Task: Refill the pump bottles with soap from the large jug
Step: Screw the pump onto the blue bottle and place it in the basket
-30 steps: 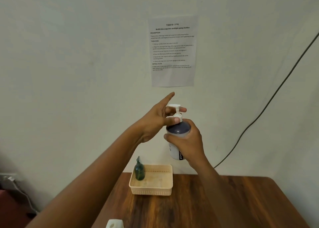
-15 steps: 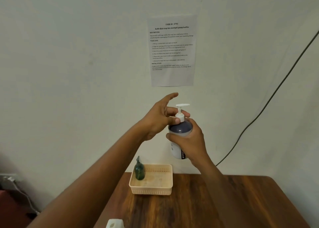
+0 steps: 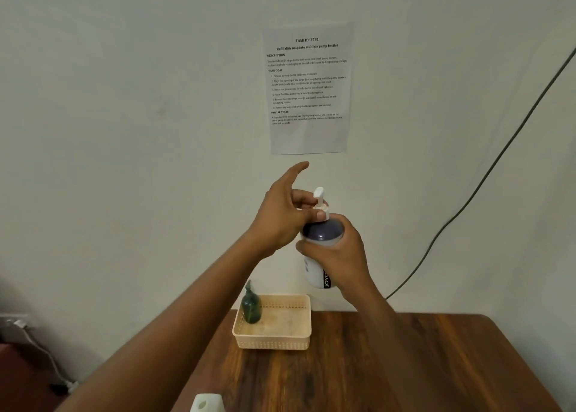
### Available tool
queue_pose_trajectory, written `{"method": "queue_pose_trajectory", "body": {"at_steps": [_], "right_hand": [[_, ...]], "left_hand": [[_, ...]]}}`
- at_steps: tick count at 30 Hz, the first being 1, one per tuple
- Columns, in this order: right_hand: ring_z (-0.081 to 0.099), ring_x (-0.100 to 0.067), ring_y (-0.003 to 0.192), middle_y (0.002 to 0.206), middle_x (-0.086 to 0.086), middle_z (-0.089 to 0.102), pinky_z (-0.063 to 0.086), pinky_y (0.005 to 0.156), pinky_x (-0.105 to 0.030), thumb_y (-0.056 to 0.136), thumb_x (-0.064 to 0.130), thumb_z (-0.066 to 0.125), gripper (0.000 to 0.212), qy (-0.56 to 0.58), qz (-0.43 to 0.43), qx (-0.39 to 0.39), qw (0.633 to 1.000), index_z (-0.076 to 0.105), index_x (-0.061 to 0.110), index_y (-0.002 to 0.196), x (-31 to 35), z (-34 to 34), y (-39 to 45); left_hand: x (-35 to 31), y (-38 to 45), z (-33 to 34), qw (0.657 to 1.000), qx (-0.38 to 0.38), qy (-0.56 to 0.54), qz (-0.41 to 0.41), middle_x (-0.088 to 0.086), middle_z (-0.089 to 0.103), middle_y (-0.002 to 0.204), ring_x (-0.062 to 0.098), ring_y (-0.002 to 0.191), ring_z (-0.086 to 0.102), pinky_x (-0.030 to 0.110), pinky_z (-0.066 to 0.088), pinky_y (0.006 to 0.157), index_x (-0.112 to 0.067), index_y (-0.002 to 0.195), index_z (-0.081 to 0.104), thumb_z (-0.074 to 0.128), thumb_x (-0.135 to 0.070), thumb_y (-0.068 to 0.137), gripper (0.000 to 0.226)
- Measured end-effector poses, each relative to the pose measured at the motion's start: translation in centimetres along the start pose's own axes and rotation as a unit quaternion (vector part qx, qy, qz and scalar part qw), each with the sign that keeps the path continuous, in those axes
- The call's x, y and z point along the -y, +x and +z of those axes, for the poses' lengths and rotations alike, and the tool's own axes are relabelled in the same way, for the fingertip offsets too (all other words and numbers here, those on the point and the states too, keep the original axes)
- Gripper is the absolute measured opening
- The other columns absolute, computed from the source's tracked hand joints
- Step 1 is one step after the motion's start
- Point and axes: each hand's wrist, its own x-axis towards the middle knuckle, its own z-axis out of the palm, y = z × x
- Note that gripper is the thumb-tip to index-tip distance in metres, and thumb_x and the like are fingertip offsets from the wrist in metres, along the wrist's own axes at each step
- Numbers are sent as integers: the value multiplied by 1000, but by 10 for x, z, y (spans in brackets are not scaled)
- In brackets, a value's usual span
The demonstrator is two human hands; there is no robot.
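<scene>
White pump bottle (image 3: 321, 249) — upright, midair

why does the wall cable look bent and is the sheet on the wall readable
Head view: the wide-angle lens bows the cable near the right edge; light is soft and even. The paper sheet shows legible headings, but its small print is too fine to read. The hands, left hand and right hand, on the pump bottle look reasonably sharp.

I see both arms stretched forward and raised. My right hand (image 3: 338, 257) wraps its fingers around the bottle (image 3: 315, 273), holding it upright in the air. My left hand (image 3: 285, 215) pinches the pump (image 3: 321, 204) with thumb and curled fingers, index finger extended.
</scene>
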Motion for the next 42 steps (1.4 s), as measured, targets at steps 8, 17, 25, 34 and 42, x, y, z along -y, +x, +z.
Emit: {"method": "queue_pose_trajectory", "body": {"at_steps": [8,17,25,34,42], "right_hand": [[67,-17,101,112,13,67,56,76,-24,54,49,84,72,85,31,129,988,54,40,119,2,-10,-6],[64,-4,92,104,25,63,48,64,-10,69,37,89,54,43,0,62,997,53,41,110,11,1,-5],[61,-8,95,108,19,59,46,70,-10,74,28,88,57,28,0,78,997,48,39,114,5,3,-11],[67,-15,102,112,8,70,60,81,-31,69,31,86,62,72,34,177,981,58,30,124,-7,-9,-12],[63,-16,101,118,13,62,57,80,-23,71,32,89,66,-5,41,145,989,51,32,125,-24,14,-4]], "left_hand": [[6,-1,-25,978,167,-127,4,14,78,113,29,112,73,24,57,92,-23,157,32,62,12,94,78],[11,-11,-7,999,-34,-5,19,-3,70,98,2,89,68,29,57,93,-35,156,37,93,-24,73,100],[15,-9,-14,1000,16,-9,-7,14,71,99,24,89,72,39,60,95,-30,155,42,91,-11,74,96],[33,-10,-24,994,73,-77,-18,12,79,100,43,106,71,50,54,104,-31,147,44,87,-7,79,84],[63,-13,-33,997,53,-58,-20,3,79,110,22,108,75,41,54,104,-30,151,40,81,-8,86,80]]}}
